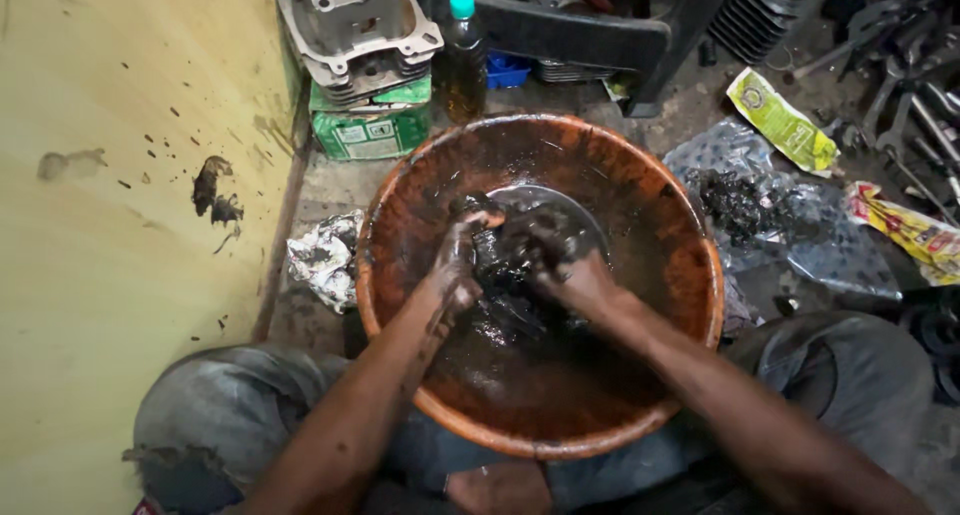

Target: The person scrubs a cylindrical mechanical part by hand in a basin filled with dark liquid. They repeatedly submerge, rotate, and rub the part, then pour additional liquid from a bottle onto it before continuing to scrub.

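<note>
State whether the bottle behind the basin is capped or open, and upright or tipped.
Capped and upright: the bottle stands vertical behind the orange basin, its teal cap on top.

There is one round orange basin (pixel 700 275), and two hands are inside it: one left hand (pixel 455 265) and one right hand (pixel 570 270). Between the fingers of both hands sits one dark, greasy metal part (pixel 505 265). Beyond the fingers stands one bottle (pixel 464 60) with a teal cap, and beside it one green box (pixel 370 125) carrying one grey engine block (pixel 355 25). Left of the fingers lies one crumpled rag (pixel 325 257). To the right of the fingers I count two yellow wrappers (pixel 782 122) and one clear plastic sheet (pixel 800 225). Further right lie several wrenches (pixel 915 105); their exact number I cannot tell.
</note>
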